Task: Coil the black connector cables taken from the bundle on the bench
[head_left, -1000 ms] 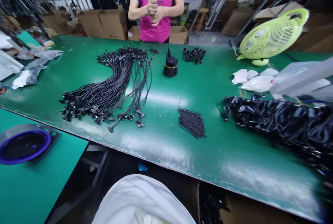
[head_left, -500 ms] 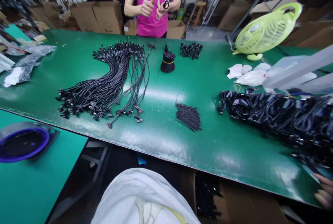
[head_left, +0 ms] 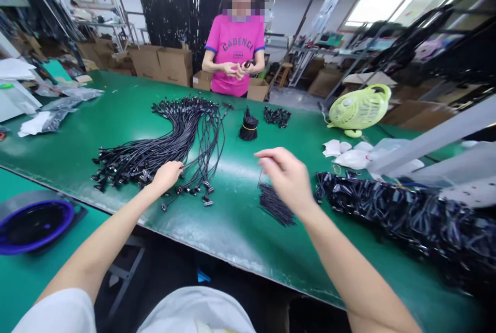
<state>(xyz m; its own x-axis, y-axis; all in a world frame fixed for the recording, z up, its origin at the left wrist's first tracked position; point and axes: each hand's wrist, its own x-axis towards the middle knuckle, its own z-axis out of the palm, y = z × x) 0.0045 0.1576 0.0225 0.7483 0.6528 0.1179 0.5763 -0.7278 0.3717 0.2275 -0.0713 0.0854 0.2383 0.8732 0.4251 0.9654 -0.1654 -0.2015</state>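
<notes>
My left hand (head_left: 167, 177) is at the near right side of a large spread of black cables (head_left: 180, 131) with plugs at their ends. Its fingers are pressed together on one of the black cables, and the fingertips are partly hidden. My right hand (head_left: 285, 178) hovers above a loose pile of thin black cable ties (head_left: 275, 206), index finger stretched out to the left and thumb apart. Nothing shows in it. Beyond it, an upright bundle of black ties (head_left: 248, 126) is bound with a yellow band.
Across the green table (head_left: 232, 240) a person in a pink shirt (head_left: 237, 49) holds a small dark item. A heap of coiled cables (head_left: 395, 209) lies at right, below plastic bags (head_left: 356, 156) and a green fan (head_left: 360, 108). Small black parts (head_left: 277, 116) lie at the far side.
Both my arms have come into view, the left hand to the cables and the right over the ties. My view has tilted up. The other person's hands have come together.
</notes>
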